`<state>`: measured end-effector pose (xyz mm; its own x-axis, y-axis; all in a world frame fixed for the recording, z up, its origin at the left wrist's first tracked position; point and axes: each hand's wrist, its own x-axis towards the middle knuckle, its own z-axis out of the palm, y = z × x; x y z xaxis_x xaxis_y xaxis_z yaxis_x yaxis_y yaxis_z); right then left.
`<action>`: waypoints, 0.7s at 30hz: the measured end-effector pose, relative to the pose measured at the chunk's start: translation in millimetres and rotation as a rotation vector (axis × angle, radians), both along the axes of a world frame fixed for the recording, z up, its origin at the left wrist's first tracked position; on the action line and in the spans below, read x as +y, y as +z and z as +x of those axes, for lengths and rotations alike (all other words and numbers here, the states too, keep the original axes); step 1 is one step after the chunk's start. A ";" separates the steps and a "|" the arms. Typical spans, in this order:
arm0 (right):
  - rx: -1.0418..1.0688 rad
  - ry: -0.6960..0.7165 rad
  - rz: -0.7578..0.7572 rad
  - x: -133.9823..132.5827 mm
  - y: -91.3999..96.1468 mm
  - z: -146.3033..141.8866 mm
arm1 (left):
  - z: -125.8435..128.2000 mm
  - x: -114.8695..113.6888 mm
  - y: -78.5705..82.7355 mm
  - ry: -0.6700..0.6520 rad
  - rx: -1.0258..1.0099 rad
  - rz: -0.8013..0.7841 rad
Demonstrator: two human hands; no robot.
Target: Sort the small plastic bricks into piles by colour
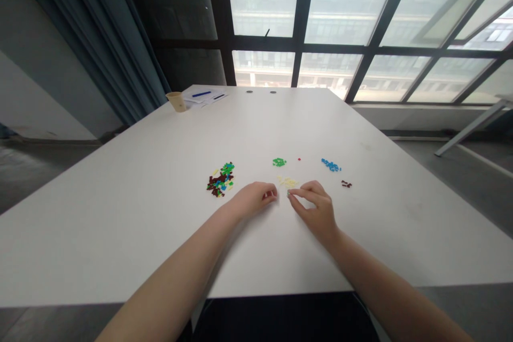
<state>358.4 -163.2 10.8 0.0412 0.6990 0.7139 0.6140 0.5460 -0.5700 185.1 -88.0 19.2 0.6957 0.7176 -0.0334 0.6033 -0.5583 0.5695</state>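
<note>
On our table (256, 128), we see one cup (177, 102), two pens (201, 94), then one mixed pile (219, 178). Our left hand (257, 196) is curled; we cannot tell whether it holds anything. Next come one green cluster (279, 162), one yellow cluster (289, 182), one red piece (299, 159). Our right hand (319, 208) narrowly pinches one small piece (288, 193) just beside the yellow cluster; rightward lie one blue cluster (331, 165) and one brown cluster (346, 184).
</note>
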 end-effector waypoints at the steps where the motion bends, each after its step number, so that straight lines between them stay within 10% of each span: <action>1: -0.002 -0.006 -0.006 1.0 -0.3 0.9 | -0.3 0.2 -1.5 -0.002 0.011 -0.010; 21: -0.455 -0.338 -0.717 127.6 -19.3 29.0 | -8.2 0.5 -6.4 -0.027 0.031 -0.021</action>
